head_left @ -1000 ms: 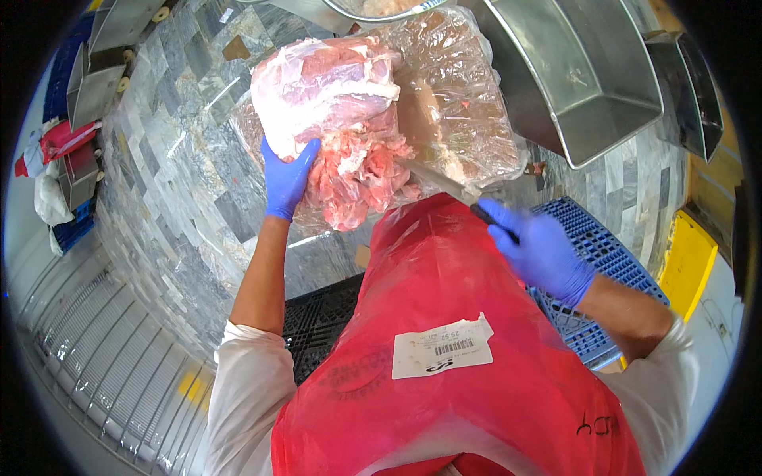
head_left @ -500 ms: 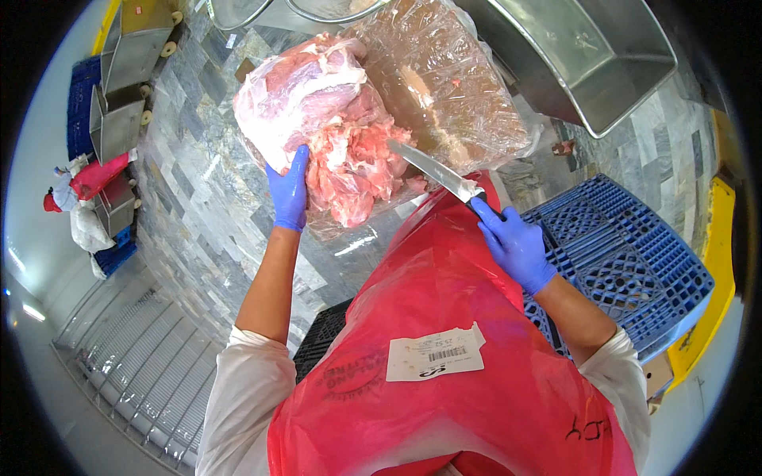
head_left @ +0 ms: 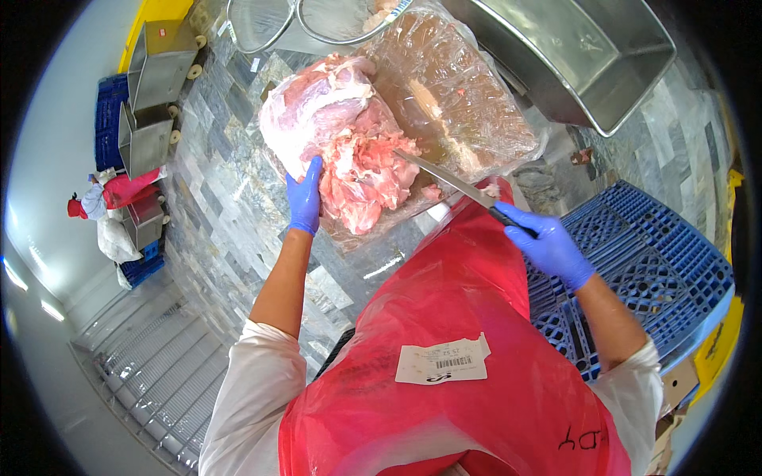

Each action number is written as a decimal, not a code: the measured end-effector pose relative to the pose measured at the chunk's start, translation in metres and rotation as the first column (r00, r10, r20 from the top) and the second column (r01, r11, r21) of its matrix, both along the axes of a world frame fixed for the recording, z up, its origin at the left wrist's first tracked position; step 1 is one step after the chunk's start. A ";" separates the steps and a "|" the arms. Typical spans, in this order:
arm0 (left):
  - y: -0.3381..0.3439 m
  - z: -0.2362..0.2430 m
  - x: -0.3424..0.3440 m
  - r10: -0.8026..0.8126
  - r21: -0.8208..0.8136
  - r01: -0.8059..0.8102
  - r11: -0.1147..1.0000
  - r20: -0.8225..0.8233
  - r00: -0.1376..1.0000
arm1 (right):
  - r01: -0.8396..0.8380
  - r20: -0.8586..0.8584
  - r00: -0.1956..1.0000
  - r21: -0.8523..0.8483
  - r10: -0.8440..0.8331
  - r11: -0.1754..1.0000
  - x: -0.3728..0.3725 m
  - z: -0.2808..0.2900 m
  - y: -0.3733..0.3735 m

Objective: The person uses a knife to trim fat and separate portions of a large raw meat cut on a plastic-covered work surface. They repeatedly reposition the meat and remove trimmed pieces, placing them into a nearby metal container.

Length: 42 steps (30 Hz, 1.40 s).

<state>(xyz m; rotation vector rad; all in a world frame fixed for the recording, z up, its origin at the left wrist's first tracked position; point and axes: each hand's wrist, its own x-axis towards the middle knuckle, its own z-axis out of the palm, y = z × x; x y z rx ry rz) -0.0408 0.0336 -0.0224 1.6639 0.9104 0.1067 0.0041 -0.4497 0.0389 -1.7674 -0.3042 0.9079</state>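
Observation:
A big piece of raw pink meat (head_left: 321, 99) with white fat lies on a plastic-wrapped board or box top. Its near part (head_left: 365, 178) is ragged and cut open. At the near left edge of the meat, my blue-gloved left hand (head_left: 305, 200) grips it, thumb on top and the other fingers partly hidden beneath. My blue-gloved right hand (head_left: 552, 247) is closed round the black handle of a long knife (head_left: 448, 179). The blade points up and left, its tip at the ragged meat's right side. A pale scrap clings near the handle.
The plastic-wrapped surface (head_left: 496, 119) extends right of the meat, with pale scraps on it. A steel tub (head_left: 556, 75) stands at the far right, blue pallets (head_left: 635, 262) at the right. Metal rings (head_left: 333, 38) lie beyond. A person in red (head_left: 131, 189) is by steel carts at the left.
The whole view has shifted a little. My right hand has drawn slightly right and toward me, and the knife blade now shows narrower. My left hand keeps its hold on the meat.

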 end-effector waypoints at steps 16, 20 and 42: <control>-0.002 0.011 0.006 0.002 -0.053 -0.007 0.999 -0.077 0.997 | -0.480 -0.149 0.872 -0.071 0.466 0.875 0.157 0.032 0.024; -0.010 0.015 0.012 0.020 -0.043 -0.021 0.999 -0.034 0.999 | -0.489 -0.205 0.859 -0.057 0.470 0.870 0.152 0.031 0.056; -0.005 0.006 -0.001 0.070 -0.058 -0.074 0.996 -0.074 0.995 | 0.111 0.769 0.630 -0.228 0.109 0.967 -0.036 -0.112 0.068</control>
